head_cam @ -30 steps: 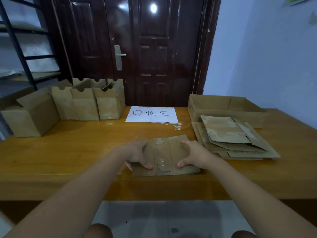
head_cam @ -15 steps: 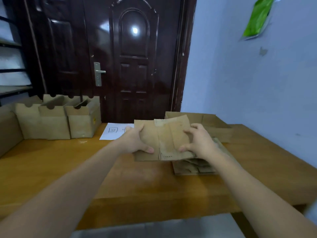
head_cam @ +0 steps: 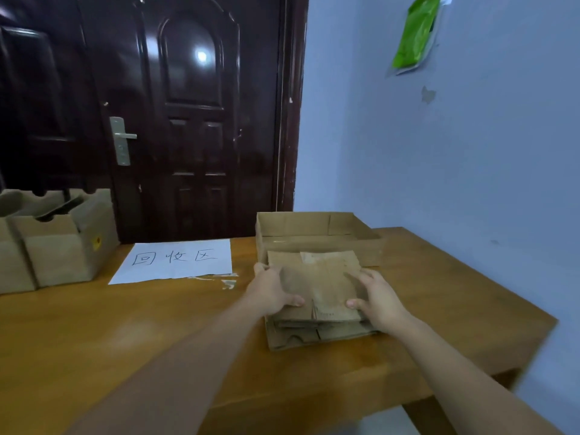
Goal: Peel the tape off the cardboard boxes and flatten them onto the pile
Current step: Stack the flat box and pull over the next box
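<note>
Nearest me, both hands grip one flattened box (head_cam: 323,287): the left hand (head_cam: 271,291) curls around its nine o'clock edge, the right hand (head_cam: 381,298) pinches the three o'clock edge, likely to square it on the pile (head_cam: 314,335) beneath. The pile's depth is hidden. At twelve o'clock sits an open tray box (head_cam: 317,233); at ten o'clock, standing boxes (head_cam: 59,246) are cut off.

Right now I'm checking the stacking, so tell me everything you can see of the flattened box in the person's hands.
The flattened box is worn brown cardboard, folded flat with overlapping panels and faint print near its front edge. It lies on top of the pile of flattened cardboard. The left hand grips its left edge, the right hand its right.
</note>
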